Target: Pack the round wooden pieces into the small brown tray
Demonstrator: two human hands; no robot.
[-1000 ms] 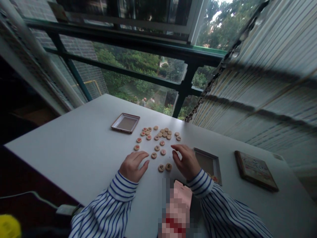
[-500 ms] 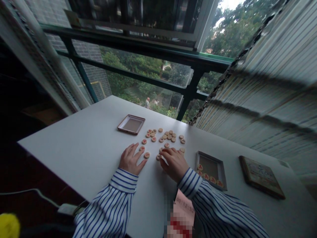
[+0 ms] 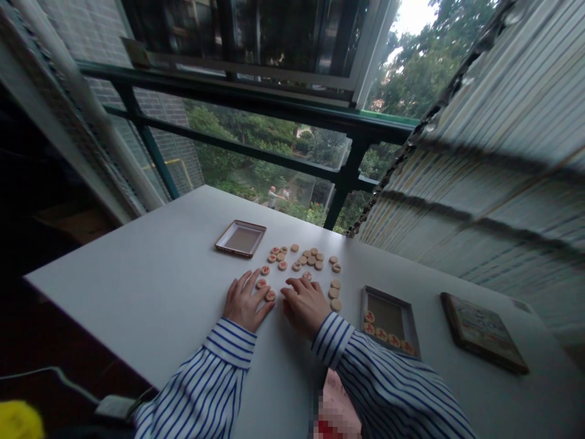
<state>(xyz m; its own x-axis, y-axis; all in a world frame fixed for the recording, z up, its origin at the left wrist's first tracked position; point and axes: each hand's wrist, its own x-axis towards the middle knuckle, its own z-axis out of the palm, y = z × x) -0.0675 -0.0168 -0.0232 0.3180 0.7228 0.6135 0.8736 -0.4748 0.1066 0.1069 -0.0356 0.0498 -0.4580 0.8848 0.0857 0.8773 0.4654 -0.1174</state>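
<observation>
Several round wooden game pieces with red or dark marks lie scattered on the white table. My left hand lies flat with fingers spread, its fingertips touching two pieces. My right hand rests palm down beside it, fingers curved over pieces, one piece at its fingertips. Three more pieces sit just right of my right hand. Whether the right hand grips anything is hidden.
An empty tray sits at the far left of the pieces. A second tray at right holds several red-marked pieces along its near edge. A framed board lies further right. Window bars and blinds stand behind the table.
My right hand has moved left, close to my left hand, leaving pieces uncovered at its right. My left hand stayed almost still. The view shifted slightly.
</observation>
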